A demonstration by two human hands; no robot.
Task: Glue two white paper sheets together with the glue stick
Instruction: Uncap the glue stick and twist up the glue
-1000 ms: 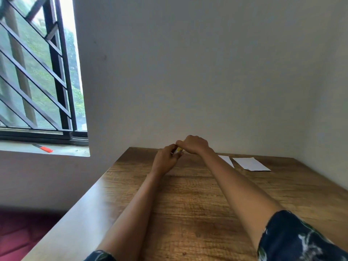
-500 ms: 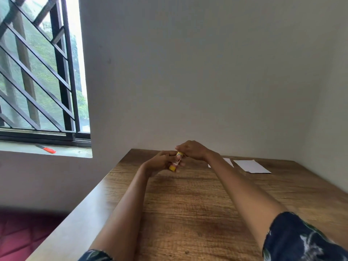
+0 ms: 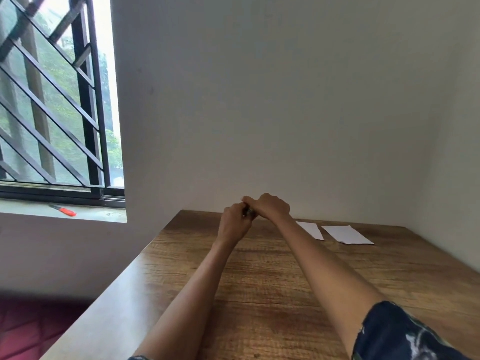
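Both hands, left [image 3: 233,224] and right [image 3: 268,207], pinch the glue stick [image 3: 250,211] between them; two sheets [image 3: 346,234] lie flat to their right.

The worktop [image 3: 259,294] stands against the rear wall and the right-hand wall. Two paper sheets [image 3: 346,234] lie side by side on its far right portion, close together. Both hands [image 3: 255,214] meet above the far centre of the worktop, left of the sheets. A window sill [image 3: 62,213] lies to the far left, carrying a small cutter [image 3: 63,210].
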